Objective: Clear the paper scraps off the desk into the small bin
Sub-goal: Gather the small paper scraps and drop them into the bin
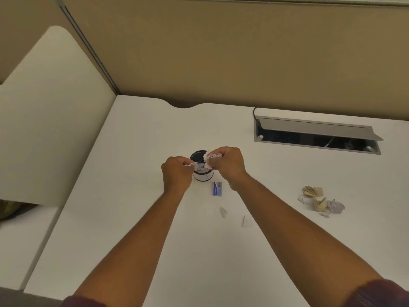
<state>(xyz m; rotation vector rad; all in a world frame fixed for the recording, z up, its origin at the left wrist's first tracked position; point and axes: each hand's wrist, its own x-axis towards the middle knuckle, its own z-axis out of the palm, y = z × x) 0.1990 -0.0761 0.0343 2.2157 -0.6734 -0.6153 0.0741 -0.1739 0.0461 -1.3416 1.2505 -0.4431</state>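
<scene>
Small bin (202,173): round, dark rim, pale wall, standing upright at frame centre on the white bench (141,196). Its mouth and near wall are partly hidden by both hands and the paper they hold; a faint mark on the wall is too small to read.

Left hand (177,173): fingers closed, pinching a crumpled white paper scrap (193,166) over the bin's near-left rim. Right hand (228,162): fingers closed on a second crumpled white scrap (210,159) over the right rim. Whether the two scraps are one piece cannot be told.

Just below the bin, slightly right, a small blue card-like item (217,189) lies flat; its printing is blurred and unreadable.

Lower centre: two small white torn bits (224,212) and (246,221) lie on the bench, apart from each other.

Right of frame: cluster of crumpled tan and white paper wads (319,201), touching one another, well apart from the bin.

Upper right: open cable hatch (318,135) with raised grey lid; interior dark, contents hard to make out.

Dark red sleeves are cut off at the bottom edge.
</scene>
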